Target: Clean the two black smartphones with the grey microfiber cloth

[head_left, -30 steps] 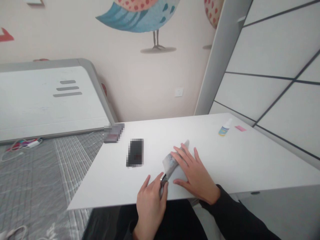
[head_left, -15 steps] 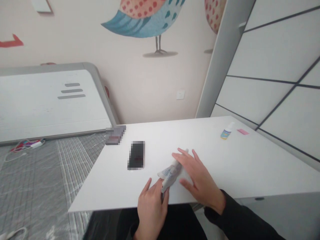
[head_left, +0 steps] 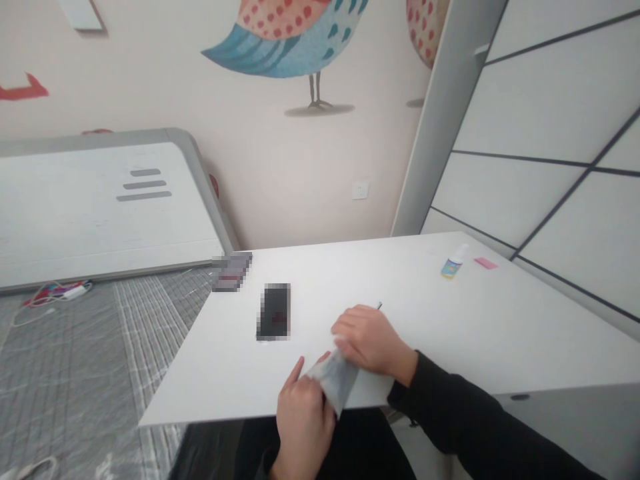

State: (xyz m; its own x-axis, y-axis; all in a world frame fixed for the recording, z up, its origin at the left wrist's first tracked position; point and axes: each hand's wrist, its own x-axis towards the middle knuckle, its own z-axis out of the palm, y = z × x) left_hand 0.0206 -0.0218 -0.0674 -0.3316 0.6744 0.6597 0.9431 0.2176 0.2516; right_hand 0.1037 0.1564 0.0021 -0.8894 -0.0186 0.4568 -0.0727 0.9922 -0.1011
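A thin, crumpled whitish-grey cloth or soft wrapper (head_left: 338, 379) stretches between my two hands over the table's front edge; which it is, I cannot tell. My left hand (head_left: 306, 415) is closed on its lower end, with one finger sticking up. Over the upper end, my right hand (head_left: 373, 341) is closed, fingers curled down and knuckles up. Just past the right knuckles shows the small dark tip of a thin rod (head_left: 379, 305); the rest of it is hidden behind the hand.
On the white table (head_left: 200, 393) lies a blurred-out dark phone-like slab (head_left: 275, 312), with another pixelated item (head_left: 232, 272) at the back left corner. A small labelled bottle (head_left: 453, 265) and a pink slip (head_left: 485, 263) are at the back right. White panelled doors (head_left: 540, 120) stand to the right.
My right hand has gone from spread fingers to closed over the upper end of the whitish-grey piece, moving slightly left. That piece now looks wider and flatter between the hands.
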